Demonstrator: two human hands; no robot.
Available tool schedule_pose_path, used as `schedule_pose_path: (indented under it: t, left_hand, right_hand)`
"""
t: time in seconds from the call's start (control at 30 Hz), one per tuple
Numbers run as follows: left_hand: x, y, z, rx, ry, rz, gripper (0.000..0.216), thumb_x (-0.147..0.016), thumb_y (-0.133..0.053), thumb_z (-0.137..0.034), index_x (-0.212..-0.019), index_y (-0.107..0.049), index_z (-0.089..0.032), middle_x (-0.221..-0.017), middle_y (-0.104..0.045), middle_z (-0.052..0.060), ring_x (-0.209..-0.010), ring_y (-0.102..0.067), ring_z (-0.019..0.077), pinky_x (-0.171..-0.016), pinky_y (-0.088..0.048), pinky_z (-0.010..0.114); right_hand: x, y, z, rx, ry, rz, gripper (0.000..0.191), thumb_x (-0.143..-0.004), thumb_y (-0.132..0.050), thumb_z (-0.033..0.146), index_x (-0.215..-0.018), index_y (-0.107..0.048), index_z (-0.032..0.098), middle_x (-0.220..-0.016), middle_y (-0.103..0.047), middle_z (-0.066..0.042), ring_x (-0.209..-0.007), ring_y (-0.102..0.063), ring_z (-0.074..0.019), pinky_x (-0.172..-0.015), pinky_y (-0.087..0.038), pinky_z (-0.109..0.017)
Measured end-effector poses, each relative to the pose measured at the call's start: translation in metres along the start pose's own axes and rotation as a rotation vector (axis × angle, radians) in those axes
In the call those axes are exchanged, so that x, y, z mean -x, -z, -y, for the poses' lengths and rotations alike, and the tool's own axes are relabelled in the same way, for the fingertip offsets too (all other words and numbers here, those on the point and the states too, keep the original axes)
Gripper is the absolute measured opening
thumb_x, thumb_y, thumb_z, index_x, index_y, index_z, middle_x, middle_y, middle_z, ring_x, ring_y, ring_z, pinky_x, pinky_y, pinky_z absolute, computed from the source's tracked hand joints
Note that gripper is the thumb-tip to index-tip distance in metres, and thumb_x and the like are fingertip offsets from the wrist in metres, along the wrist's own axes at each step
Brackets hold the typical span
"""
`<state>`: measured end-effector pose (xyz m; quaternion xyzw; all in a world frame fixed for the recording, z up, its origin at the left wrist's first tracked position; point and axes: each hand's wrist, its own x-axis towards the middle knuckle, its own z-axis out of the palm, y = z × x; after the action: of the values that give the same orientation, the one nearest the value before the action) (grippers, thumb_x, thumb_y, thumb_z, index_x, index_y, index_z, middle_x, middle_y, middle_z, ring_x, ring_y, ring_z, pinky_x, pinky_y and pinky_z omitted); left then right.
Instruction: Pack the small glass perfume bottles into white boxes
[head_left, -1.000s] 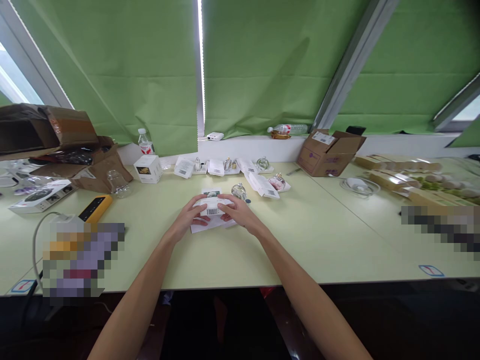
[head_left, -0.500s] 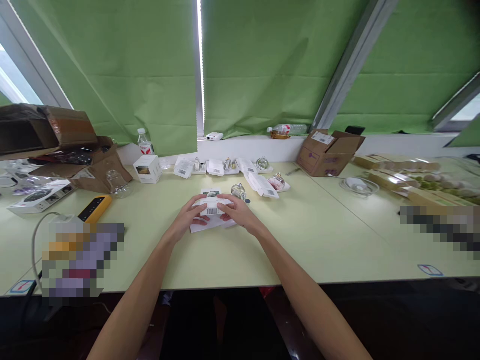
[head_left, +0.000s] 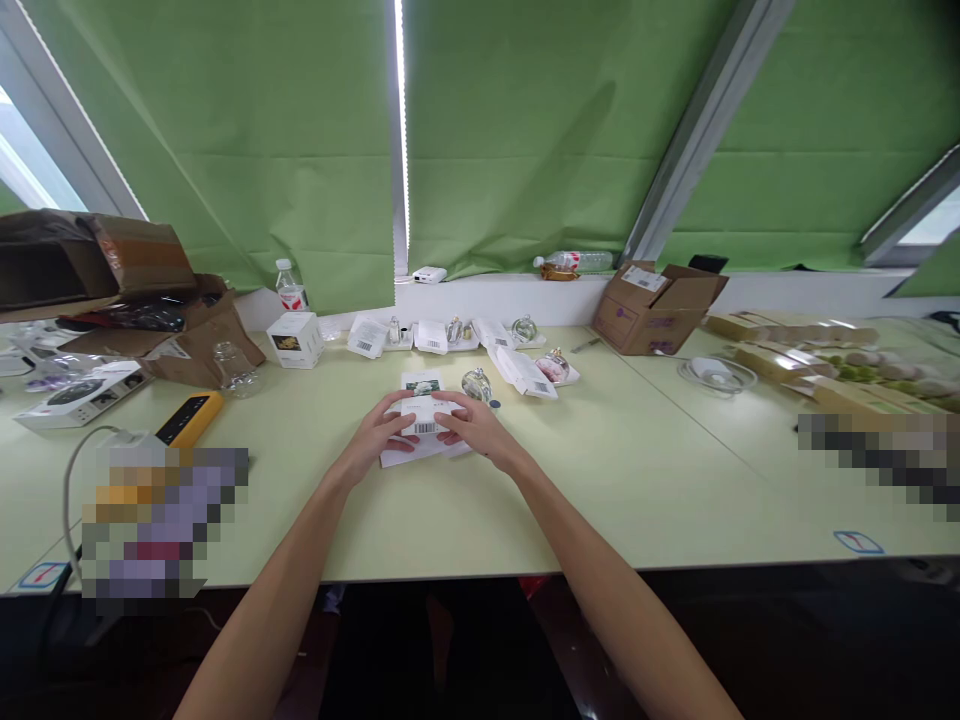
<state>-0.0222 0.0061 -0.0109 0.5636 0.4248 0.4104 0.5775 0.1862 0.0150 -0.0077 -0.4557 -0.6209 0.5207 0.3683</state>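
A small white box with a barcode is held between both hands above the table. My left hand grips its left end, thumb on the near side. On its right end my right hand is closed, thumb likewise in front. Under and behind the box lies a white card or flattened carton with a flower picture, partly covered by the box and fingers. A round glass bottle stands just beyond my right hand, with a small dark round cap-like piece beside it.
Along the back lie opened white cartons and glass bottles. A closed white box stands at back left. Cardboard boxes stand left and right. A yellow-black device lies left, a coiled white cable right.
Between my hands the white box has tipped or dropped slightly, and more of the flower picture shows behind it. Both hands keep their hold in nearly the same place.
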Motion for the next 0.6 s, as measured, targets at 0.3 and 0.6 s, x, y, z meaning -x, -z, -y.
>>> schedule_pose_path:
  t: [0.3,0.6]
  left_hand:
    - [-0.0002,0.0013,0.0024,0.006,-0.018,0.027,0.052,-0.083,-0.062,-0.041,-0.132,-0.047,-0.030,-0.094,-0.063,0.004,-0.083,-0.066,0.0206,-0.082,-0.054,0.041]
    - [-0.0003,0.0021,0.0019,0.071,-0.013,0.061,0.062,-0.080,-0.065,-0.031,-0.138,-0.042,-0.030,-0.110,-0.062,0.007,-0.086,-0.066,0.0202,-0.084,-0.054,0.042]
  right_hand:
    - [0.0017,-0.0001,0.0010,-0.010,-0.003,0.017,0.048,-0.084,-0.065,0.034,-0.130,-0.052,0.028,-0.095,-0.068,-0.004,-0.073,-0.067,-0.0146,-0.073,-0.058,-0.031]
    - [0.0021,0.0003,0.0017,-0.007,0.018,0.030,0.052,-0.083,-0.065,0.026,-0.132,-0.050,0.027,-0.095,-0.068,-0.004,-0.075,-0.066,-0.0143,-0.071,-0.058,-0.030]
